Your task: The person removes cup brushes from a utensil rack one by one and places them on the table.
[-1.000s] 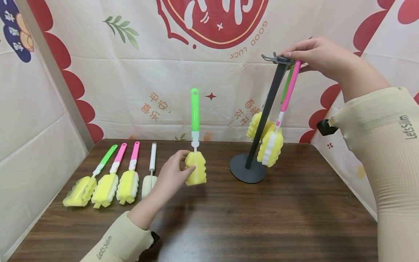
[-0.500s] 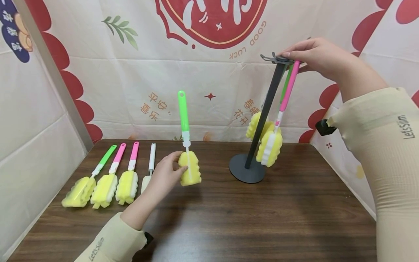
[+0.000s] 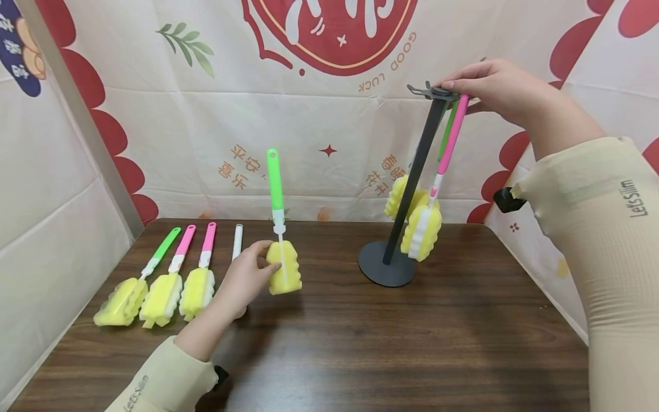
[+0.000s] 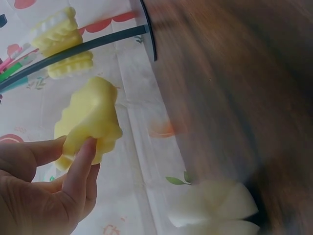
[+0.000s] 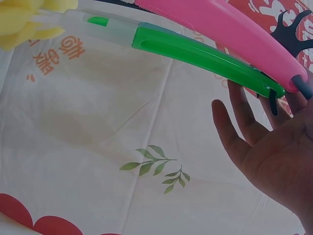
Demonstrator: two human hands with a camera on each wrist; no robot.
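In the head view my left hand (image 3: 246, 277) pinches the yellow sponge head of a green-handled cleaning brush (image 3: 276, 186), which stands handle up above the table. Thumb and fingers squeeze that sponge (image 4: 93, 112) in the left wrist view. My right hand (image 3: 507, 91) holds the hooked top of a dark grey stand (image 3: 419, 166) at the right. From its hooks hang a pink-handled sponge brush (image 3: 453, 134) and a green-handled one (image 5: 195, 56), both beside my right fingers. Another yellow sponge head (image 3: 396, 194) shows behind the pole.
At the left of the brown table (image 3: 360, 355) lie a green-handled brush (image 3: 120, 300), two pink-handled brushes (image 3: 161, 300) and a white-handled brush (image 3: 237, 243), partly hidden by my left hand. The stand's round base (image 3: 378, 274) rests near the back edge. Printed cloth (image 3: 206, 126) hangs behind.
My left hand has moved leftward and slightly down with the green-handled brush, away from the stand, covering more of the white brush. My right hand stays on the stand's top.
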